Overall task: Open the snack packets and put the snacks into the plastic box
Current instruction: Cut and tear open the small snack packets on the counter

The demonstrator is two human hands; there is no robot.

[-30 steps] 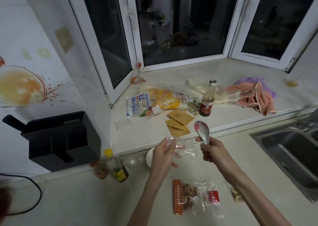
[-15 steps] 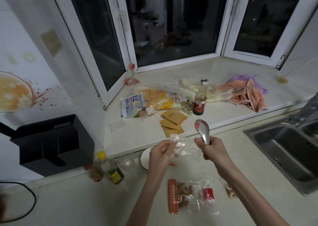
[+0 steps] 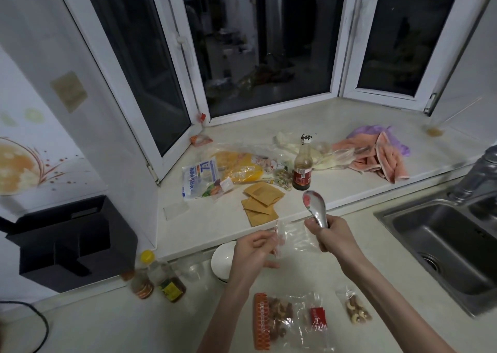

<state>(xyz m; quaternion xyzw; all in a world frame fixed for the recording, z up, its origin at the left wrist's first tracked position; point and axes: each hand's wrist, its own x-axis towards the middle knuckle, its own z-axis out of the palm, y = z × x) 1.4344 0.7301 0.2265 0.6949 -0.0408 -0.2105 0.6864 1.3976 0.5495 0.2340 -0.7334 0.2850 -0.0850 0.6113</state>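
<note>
A clear, seemingly empty snack packet (image 3: 291, 238) is held up above the desk (image 3: 107, 325) between the two hands, over the step where the desk meets the raised window ledge (image 3: 336, 121). Its left edge, marked with a thin red strip, is pinched in the grip of the left hand (image 3: 251, 254), thumb and forefinger closed on it with the other fingers loosely curled. The right hand (image 3: 332, 238) is closed in a fist around the handle of a ceramic spoon (image 3: 314, 208), whose red-patterned bowl points up and away; whether this hand also touches the packet's right edge cannot be told.

Near the front edge of the desk, below the hands, a packet of mixed nuts (image 3: 279, 321) with an orange strip along its left side lies flat, a small red sachet (image 3: 318, 317) showing through the clear film at its right. Just to the right of it lies a smaller clear packet of cashews (image 3: 357, 312). A white bowl (image 3: 222, 260) stands against the ledge step, partly hidden by the left hand. No plastic box can be made out.

On the ledge are seen brown paper sachets (image 3: 262, 200), a dark sauce bottle (image 3: 302, 172), a blue-and-white bag (image 3: 200, 179) and a pink cloth (image 3: 382, 159). A steel sink (image 3: 443, 247) is set into the desk's right side
</note>
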